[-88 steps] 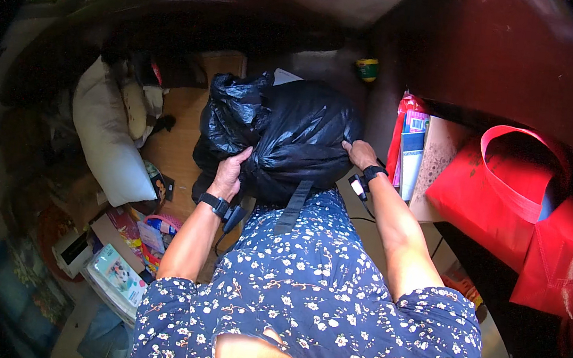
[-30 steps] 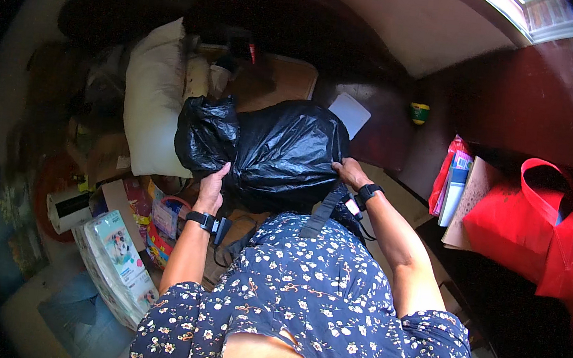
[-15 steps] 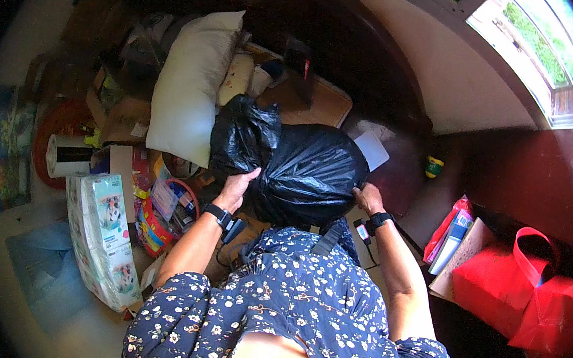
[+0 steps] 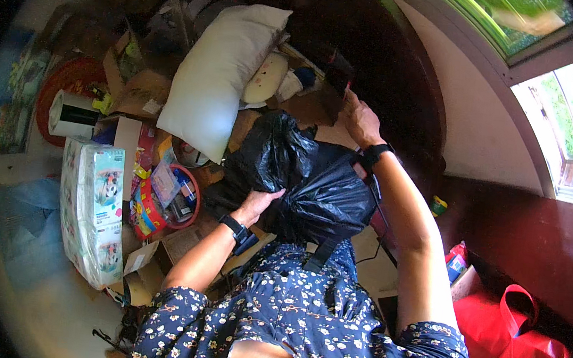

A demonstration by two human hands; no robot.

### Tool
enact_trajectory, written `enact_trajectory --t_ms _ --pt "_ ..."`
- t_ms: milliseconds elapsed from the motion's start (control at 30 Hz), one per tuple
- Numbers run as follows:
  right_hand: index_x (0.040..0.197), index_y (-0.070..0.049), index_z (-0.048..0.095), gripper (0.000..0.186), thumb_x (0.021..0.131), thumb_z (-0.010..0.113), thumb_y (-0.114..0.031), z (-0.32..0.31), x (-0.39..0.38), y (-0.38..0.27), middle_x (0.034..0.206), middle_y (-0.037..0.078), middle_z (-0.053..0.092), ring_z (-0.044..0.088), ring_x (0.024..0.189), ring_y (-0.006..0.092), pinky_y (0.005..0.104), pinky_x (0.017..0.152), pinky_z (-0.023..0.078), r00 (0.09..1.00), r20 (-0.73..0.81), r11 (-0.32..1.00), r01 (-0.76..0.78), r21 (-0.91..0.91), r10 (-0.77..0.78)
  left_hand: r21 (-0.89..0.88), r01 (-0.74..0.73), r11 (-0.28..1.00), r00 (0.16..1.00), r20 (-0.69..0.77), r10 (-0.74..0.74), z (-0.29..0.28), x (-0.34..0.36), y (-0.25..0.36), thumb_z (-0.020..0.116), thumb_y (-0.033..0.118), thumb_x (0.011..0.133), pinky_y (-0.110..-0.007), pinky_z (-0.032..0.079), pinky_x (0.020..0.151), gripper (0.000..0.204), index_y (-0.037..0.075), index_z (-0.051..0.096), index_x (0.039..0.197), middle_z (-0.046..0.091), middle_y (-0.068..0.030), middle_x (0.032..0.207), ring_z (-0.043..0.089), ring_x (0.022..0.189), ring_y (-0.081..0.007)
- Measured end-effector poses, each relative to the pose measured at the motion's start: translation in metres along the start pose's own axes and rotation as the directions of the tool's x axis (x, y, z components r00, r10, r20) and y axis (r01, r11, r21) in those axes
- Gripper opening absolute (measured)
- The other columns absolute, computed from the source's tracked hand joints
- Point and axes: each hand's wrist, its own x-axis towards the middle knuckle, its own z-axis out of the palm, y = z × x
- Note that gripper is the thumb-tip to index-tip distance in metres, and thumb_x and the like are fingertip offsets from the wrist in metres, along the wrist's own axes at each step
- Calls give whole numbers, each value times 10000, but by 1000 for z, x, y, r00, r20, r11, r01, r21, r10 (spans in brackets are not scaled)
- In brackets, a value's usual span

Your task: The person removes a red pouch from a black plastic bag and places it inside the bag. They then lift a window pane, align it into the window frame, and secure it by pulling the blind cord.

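A black plastic bag (image 4: 335, 184), bulky and crumpled, lies in front of me. My left hand (image 4: 256, 204) is closed on a gathered fold at its lower middle. My right hand (image 4: 361, 122) is raised above the bag, fingers curled at a small dark red-and-black object (image 4: 340, 69) against the dark curved board; what exactly it grips is too small to make out. Just left of the bag lies a long white pillow (image 4: 214, 73), with a cream cushion (image 4: 262, 78) beside it.
On the left stand wrapped tissue packs (image 4: 91, 207), a round tub of mixed items (image 4: 161, 208), cardboard boxes (image 4: 134, 96) and a red round object (image 4: 55, 85). A red tote bag (image 4: 493, 340) sits lower right, below a wooden panel (image 4: 518, 238). A window (image 4: 564, 124) is upper right.
My right hand has left the bag's right edge and risen to the dark object at the back. My left hand stays on the bag. The view has turned, showing more window.
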Motion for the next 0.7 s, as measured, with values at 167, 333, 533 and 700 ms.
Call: enact_trajectory --t_ms 167,333,533,700 --pt "1323 -85 514 490 875 637 -240 36 29 9 1109 246 647 616 1039 416 467 865 510 989 122 996 -77 -34 80 41 -12 999 1000 -7 12 7 -2 -1 757 165 847 -325 348 1098 610 4 500 1376 529 -62 1404 492 1243 -185" --pt "1077 -47 609 282 879 619 -248 55 -5 34 975 252 656 627 931 438 509 795 498 978 -96 981 -176 77 183 74 -97 993 995 3 97 6 -3 -4 758 169 850 -341 335 1118 621 5 488 1384 527 -65 1401 481 1267 -203" --pt "1005 -28 579 139 894 608 -106 -25 -81 36 926 234 649 630 887 429 471 729 497 949 -310 970 21 243 58 198 -114 974 993 10 114 18 28 0 774 185 837 -343 342 1118 652 13 480 1393 524 -65 1404 479 1273 -206" --pt "973 -43 570 90 898 617 -62 -83 -131 7 806 156 572 592 723 343 407 643 476 902 -432 985 91 145 -20 368 -102 924 992 -36 123 11 68 -4 835 242 752 -338 426 1050 627 37 588 1290 604 -112 1326 557 1224 -233"
